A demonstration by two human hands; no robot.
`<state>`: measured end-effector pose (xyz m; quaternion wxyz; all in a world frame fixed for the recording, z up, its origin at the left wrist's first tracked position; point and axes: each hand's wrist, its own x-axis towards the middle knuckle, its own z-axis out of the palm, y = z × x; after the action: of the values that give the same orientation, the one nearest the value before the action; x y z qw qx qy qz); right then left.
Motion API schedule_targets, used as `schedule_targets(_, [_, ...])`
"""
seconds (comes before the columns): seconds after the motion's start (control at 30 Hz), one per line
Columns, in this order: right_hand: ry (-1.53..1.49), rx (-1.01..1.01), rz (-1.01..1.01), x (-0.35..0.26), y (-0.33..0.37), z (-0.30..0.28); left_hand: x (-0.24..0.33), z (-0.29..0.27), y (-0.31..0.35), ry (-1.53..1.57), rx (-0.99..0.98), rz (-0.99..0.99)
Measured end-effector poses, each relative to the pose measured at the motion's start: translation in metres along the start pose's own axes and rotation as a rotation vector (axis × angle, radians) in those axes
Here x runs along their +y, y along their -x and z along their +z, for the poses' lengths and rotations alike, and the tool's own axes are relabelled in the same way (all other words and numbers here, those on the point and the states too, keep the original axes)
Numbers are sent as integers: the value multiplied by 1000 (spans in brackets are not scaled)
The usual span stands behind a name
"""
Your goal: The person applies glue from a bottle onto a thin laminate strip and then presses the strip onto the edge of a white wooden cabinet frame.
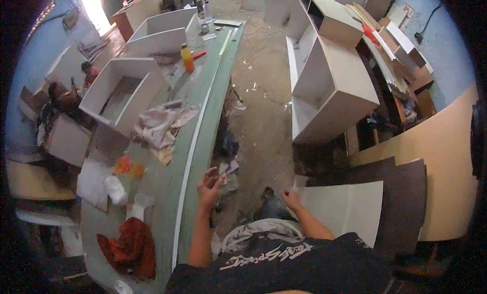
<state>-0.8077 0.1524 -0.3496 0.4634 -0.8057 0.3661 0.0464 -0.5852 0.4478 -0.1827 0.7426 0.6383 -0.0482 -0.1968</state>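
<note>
My left hand (209,183) is raised beside the long edge of the green-topped workbench (203,136). Its fingers are loosely bent and apart, and I see nothing held in them. In front of my body, my right hand (290,199) is closed, next to the left edge of a pale sheet panel (350,207). Whether it touches that panel or holds something small, I cannot make out. A white strip (195,144) runs lengthwise along the bench. Closest to me on the bench lies a crumpled rust-red cloth (133,248).
White open cabinet boxes (119,93) stand along the bench's left side, with an orange drink bottle (187,59) and a rag (160,124). Larger cabinets (335,86) line the walkway's right side. Dark sheets (406,202) lean at right. Another person (63,98) is at far left.
</note>
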Motion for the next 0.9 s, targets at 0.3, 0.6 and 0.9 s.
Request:
schedule_targets(0.3, [367, -202, 632, 218, -5, -27, 11, 51, -194, -316, 304, 194])
schedule_targets(0.6, [-50, 131, 486, 109, -288, -130, 31, 166, -418, -334, 216, 221])
schedule_targets(0.9, [-506, 99, 311, -40, -586, -238, 54, 231, -536, -602, 378, 193])
